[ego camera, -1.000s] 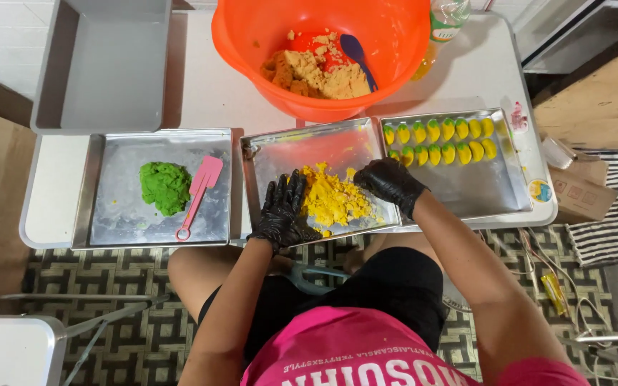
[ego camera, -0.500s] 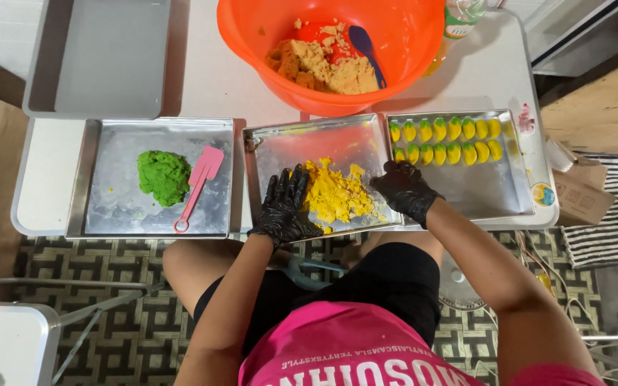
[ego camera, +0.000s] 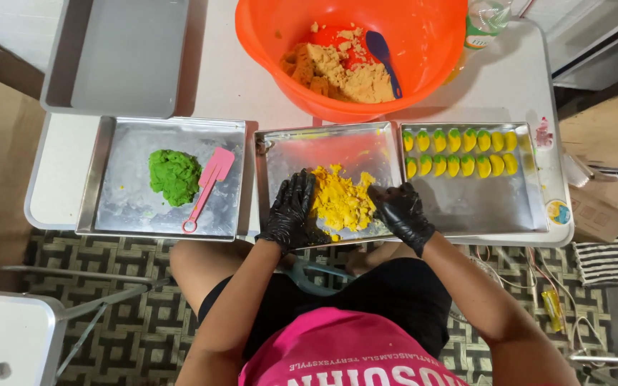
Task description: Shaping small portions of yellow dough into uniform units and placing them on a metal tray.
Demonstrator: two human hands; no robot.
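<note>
Both hands wear black gloves. My left hand (ego camera: pixel 289 212) presses flat against the left side of a crumbly yellow dough pile (ego camera: pixel 340 201) in the middle metal tray (ego camera: pixel 309 146). On the pile's right side, my right hand (ego camera: pixel 400 213) cups the dough with curled fingers. The right tray (ego camera: pixel 495 207) holds two rows of small yellow pieces with green tips (ego camera: pixel 460 151). In the left tray (ego camera: pixel 131 150) lie a green dough lump (ego camera: pixel 174 176) and a pink spatula (ego camera: pixel 207 180).
A big orange bowl (ego camera: pixel 266 28) at the back holds tan crumbly filling and a blue spoon (ego camera: pixel 383 56). An empty grey tray (ego camera: pixel 119 53) sits at back left. A bottle (ego camera: pixel 482 18) stands beside the bowl. Patterned floor and cables lie below the white table (ego camera: pixel 216 82).
Both hands have closed in around the yellow dough, the right hand sliding left to the pile's edge. The camera has shifted slightly.
</note>
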